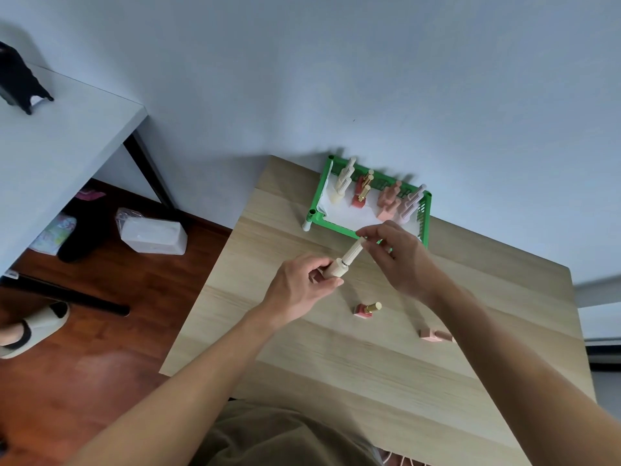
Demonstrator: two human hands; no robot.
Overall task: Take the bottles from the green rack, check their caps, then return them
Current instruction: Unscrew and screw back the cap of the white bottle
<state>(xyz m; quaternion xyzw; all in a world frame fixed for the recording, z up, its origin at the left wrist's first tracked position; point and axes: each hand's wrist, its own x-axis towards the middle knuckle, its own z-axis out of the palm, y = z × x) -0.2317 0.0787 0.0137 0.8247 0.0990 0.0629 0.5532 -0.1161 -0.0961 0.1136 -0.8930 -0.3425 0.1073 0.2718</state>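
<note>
Hands meet above the desk (386, 381), and both hold one cream bottle (346, 262) between them. The left hand (299, 287) closes around the thick lower body of the bottle, with the fingers curled under it and the thumb on top, so the body cannot turn. The right hand (400, 257) pinches the long ribbed cap near its end with the fingertips; I judge this grip is for twisting, to test if the cap is tight. The bottle lies tilted, its cap pointing up toward the green rack (424, 218), not touching the wood.

Both forearms come in from the lower edge and cross the desk toward each other; the right wrist is bent downward over the cap, the left wrist is nearly straight.

On the desk, near the hands, a red bottle with a gold cap (368, 310) stands alone, and a pink bottle (435, 335) lies partly behind the right forearm. They probably wait for their check or return. The rack sits at the far edge by the wall, with several rows of bottles standing in it on a white liner.
</note>
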